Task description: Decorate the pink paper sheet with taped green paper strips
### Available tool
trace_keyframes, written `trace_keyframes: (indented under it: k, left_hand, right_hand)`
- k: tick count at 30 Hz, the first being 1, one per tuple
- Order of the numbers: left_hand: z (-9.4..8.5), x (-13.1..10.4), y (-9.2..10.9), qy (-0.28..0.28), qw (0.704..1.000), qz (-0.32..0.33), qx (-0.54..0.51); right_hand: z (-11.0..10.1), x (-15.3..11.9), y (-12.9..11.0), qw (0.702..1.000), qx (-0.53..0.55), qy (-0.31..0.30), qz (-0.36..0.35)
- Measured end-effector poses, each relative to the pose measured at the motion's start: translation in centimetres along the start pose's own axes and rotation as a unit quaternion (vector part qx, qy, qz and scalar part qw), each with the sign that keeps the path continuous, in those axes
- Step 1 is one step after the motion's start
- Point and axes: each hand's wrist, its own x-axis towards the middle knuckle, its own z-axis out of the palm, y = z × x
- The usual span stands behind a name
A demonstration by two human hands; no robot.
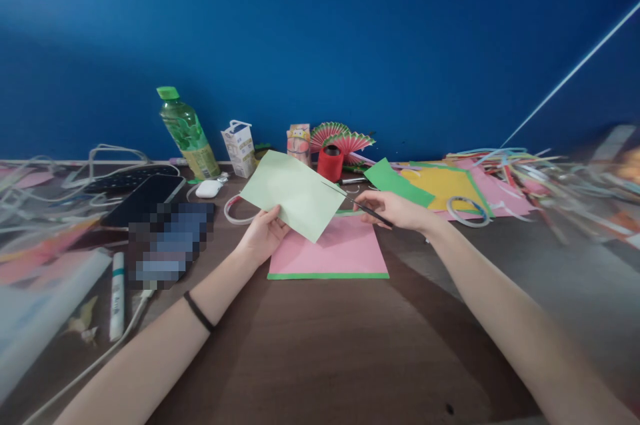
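Observation:
My left hand (263, 236) pinches a pale green sheet of paper (293, 192) by its lower left edge, thumb on top. The sheet is held up, tilted, above the table. In my right hand (393, 210) is a pair of dark scissors (373, 213), its blades pointing left at the sheet's right corner. Whether the blades cut into the paper or only touch it, I cannot tell. Below the sheet lies pink paper (330, 258) with a green strip along its front edge, partly covered by the pale sheet.
Behind stand a green bottle (187, 135), a small carton (240, 148), a red roll (330, 163) and folded paper fans (350, 140). Coloured sheets (440, 188) and a tape roll (469, 210) lie right. At left are a phone (173, 242), a marker (117, 298) and cables.

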Motion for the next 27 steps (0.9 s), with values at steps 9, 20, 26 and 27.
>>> trace_keyframes:
  k: [9, 20, 26, 27]
  left_hand:
    - [-0.19, 0.09, -0.06, -0.014, 1.0, 0.004, 0.008]
    - [0.04, -0.24, -0.21, -0.021, 0.998, 0.021, 0.059]
    - [0.13, -0.44, -0.45, -0.043, 0.993, 0.023, 0.103]
    - [0.1, -0.45, -0.5, -0.048, 0.993, 0.024, 0.108]
  right_hand:
    - [0.12, 0.12, 0.83, 0.999, 0.045, -0.004, 0.018]
    - [0.19, -0.23, 0.04, 0.993, 0.103, -0.045, 0.024]
    - [0.18, -0.11, 0.16, 0.99, 0.108, -0.077, 0.038]
    - [0.25, -0.06, 0.18, 0.99, 0.109, -0.079, 0.041]
